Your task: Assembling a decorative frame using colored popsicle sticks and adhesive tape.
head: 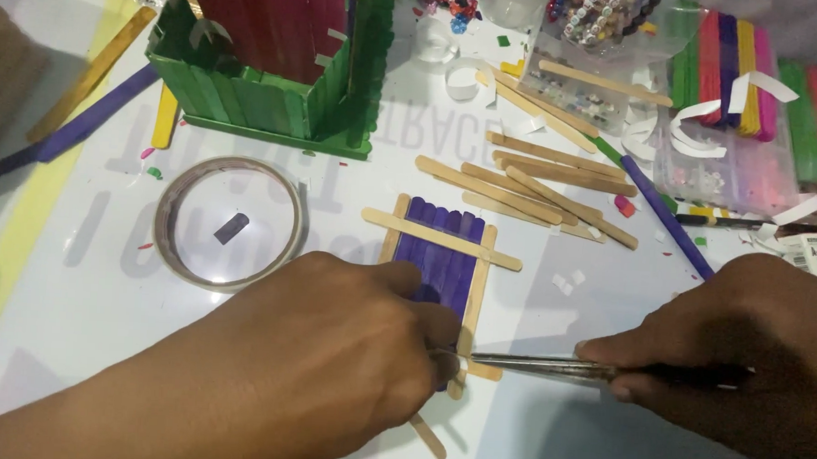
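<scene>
A small panel of purple craft sticks (444,249) framed by plain wooden sticks lies flat on the white table. My left hand (330,355) presses down on its near end, covering the lower part. My right hand (743,350) grips a pair of metal scissors (531,365), held level, their tips reaching the panel's lower right corner by my left fingers. A plain stick end (429,437) pokes out below my left hand.
A roll of clear tape (230,222) lies left of the panel. A green and red stick house (278,59) stands behind. Loose plain sticks (539,185) lie to the right, with a long purple stick (666,218), coloured stick bundles (755,79) and bead boxes (601,22).
</scene>
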